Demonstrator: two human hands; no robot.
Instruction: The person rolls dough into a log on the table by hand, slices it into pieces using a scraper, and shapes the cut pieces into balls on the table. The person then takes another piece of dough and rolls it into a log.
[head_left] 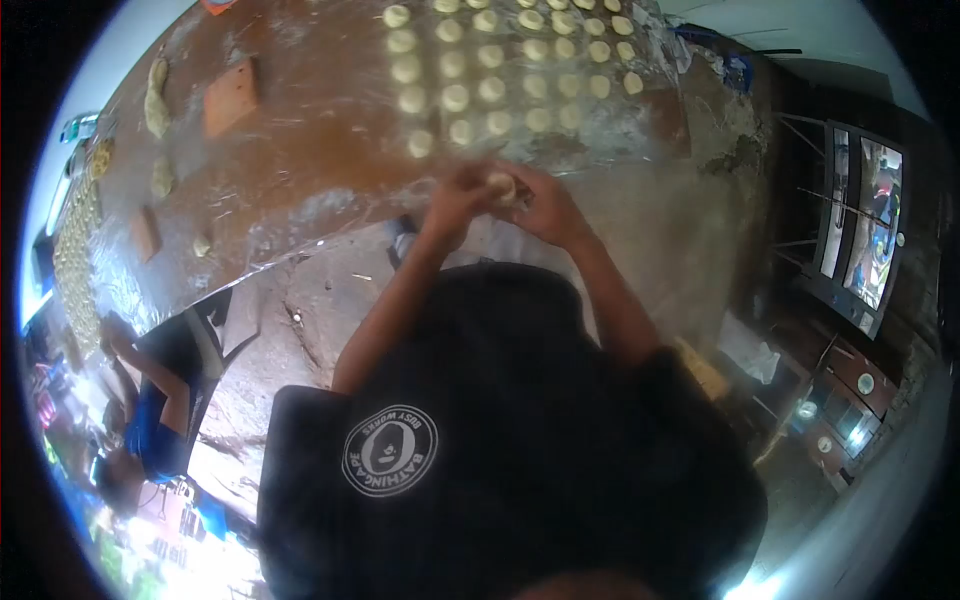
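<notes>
A small piece of pale dough (502, 185) is held between my two hands at the near edge of the table. My left hand (460, 205) has its fingers curled against the dough from the left. From the right, my right hand (545, 208) closes round it with bent fingers. Fine finger detail is blurred. Just beyond my hands, rows of round dough pieces (455, 98) lie spaced apart on the plastic-covered brown table (320, 120).
On the table's left lie a long dough strip (157, 100), an orange-brown block (231, 98), a second block (146, 234) and smaller dough lumps (162, 178). A person in a blue top (155, 430) works at the far left beside more dough pieces (75, 265).
</notes>
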